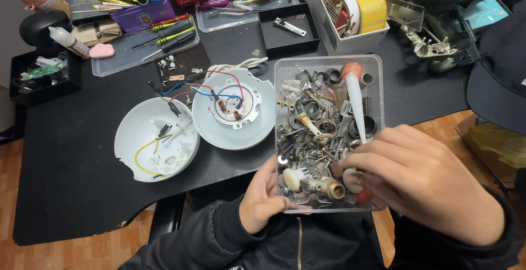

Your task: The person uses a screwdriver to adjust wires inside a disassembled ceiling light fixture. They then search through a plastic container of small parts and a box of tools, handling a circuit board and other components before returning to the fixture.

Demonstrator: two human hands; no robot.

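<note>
Your left hand [263, 196] grips the near-left corner of the clear plastic box [329, 64], thumb lying over its bottom edge, and your right hand [424, 185] reaches into the near-right part with the fingers curled down among the parts; I cannot tell whether they pinch something, because the hand covers them. The box sits at the near edge of the table [71, 177], partly over your lap, so if the left hand loosens or the right hand pushes too hard, it can tip and the small pieces will scatter on the floor. Inside you have springs, metal rings, brass fittings, screws and a long white nozzle with an orange tip [355, 97]; sharp ends may prick your fingers when you dig. Just left of the box lie two white round housing halves [156, 138] with red, blue and yellow wires, and a careless elbow can pull these wires. Farther back, a white square bin [329, 34] holds a yellow tape roll [371, 9], and a black tray [289, 42] holds one small metal piece.
</note>
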